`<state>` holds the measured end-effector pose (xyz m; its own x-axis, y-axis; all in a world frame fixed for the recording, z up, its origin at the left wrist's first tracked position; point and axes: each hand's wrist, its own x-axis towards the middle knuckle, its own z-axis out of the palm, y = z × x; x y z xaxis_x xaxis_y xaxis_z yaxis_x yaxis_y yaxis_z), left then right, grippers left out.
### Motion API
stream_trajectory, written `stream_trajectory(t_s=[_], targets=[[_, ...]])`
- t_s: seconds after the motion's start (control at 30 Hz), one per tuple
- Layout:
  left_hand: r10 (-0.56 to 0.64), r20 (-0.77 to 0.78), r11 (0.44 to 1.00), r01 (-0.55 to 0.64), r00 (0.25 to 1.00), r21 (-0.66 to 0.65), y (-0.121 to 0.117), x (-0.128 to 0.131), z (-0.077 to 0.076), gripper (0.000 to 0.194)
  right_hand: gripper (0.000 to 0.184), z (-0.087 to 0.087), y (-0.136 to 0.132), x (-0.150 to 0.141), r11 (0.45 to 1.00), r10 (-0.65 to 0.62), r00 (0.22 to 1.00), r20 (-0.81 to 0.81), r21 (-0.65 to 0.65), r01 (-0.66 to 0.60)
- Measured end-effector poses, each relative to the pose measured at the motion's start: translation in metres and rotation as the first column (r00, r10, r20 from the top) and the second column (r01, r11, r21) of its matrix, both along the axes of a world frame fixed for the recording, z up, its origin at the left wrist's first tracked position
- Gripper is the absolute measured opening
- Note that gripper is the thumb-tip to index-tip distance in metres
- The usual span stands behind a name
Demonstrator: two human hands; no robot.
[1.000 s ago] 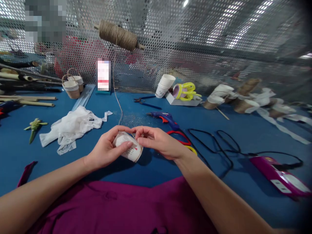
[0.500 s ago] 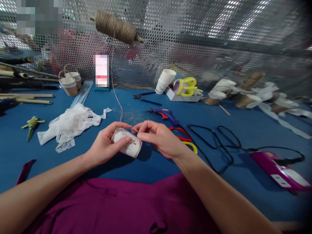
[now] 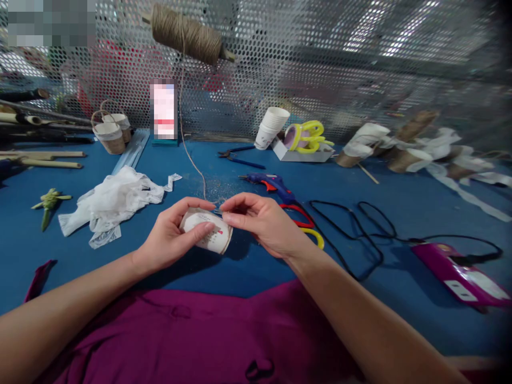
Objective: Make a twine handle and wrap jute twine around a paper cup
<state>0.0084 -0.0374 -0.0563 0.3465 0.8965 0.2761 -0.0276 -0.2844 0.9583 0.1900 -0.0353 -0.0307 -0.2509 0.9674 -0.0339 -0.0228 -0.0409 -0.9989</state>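
1. Closest to me is the person's purple clothing (image 3: 180, 336), right up by the blue table (image 3: 224, 280).
2. The left hand (image 3: 170, 229) is clamped round a white paper cup (image 3: 210, 232), thumb across its printed side. The cup is tilted over on its side, above the table's near part, and a thin brown line edges its right end.
3. The right hand (image 3: 260, 221) has its thumb and fingers drawn in at the cup's upper right; I can't tell whether they pinch the twine (image 3: 182, 106), which comes down just beside the fingertips. The two hands are close together.
4. Off to the right, a purple power strip (image 3: 460, 272) has a black cable (image 3: 360, 245) looping away from it. Scissors (image 3: 298, 216) with red and yellow handles lie partly behind the right arm.
5. Over on the left are a green plant piece (image 3: 50, 200) and a crumpled white heap (image 3: 116, 197).
6. Past the hands lie a blue glue gun (image 3: 272, 184) and, beyond it, open pliers (image 3: 242, 158).
7. Further back stand two small handled buckets (image 3: 110, 138), a blurred-out screen (image 3: 164, 109), stacked white cups (image 3: 272, 128) and a white box (image 3: 304, 154) holding yellow-handled items.
8. Farthest off, a twine spool (image 3: 186, 34) hangs before the perforated metal screen (image 3: 248, 69).
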Motion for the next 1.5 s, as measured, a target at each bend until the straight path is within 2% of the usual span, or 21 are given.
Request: stream_trajectory(t_s=[0.27,0.63,1.0,1.5], targets=[[0.023,-0.017,0.999,-0.023,1.0,0.039,-0.0003,-0.0007,0.0005,0.021,0.014,0.0012,-0.0004,0.0023,0.997,-0.062,0.984,0.168,0.064,0.052],[0.066,-0.009,0.996,-0.066,0.998,0.068,-0.0008,-0.0009,0.0021,0.018,0.016,0.0093,-0.0041,0.0027,0.957,-0.104,0.901,0.422,0.288,-0.024],[0.164,-0.02,0.968,-0.157,0.986,0.197,-0.0015,-0.0022,0.003,0.013,0.018,0.0091,-0.0062,0.0024,0.931,-0.138,0.892,0.43,0.363,-0.031],[0.205,0.005,0.955,-0.201,0.979,0.219,-0.0026,-0.0006,0.0067,0.011,0.019,0.0079,-0.0071,0.0024,0.916,-0.155,0.887,0.435,0.401,-0.036]])
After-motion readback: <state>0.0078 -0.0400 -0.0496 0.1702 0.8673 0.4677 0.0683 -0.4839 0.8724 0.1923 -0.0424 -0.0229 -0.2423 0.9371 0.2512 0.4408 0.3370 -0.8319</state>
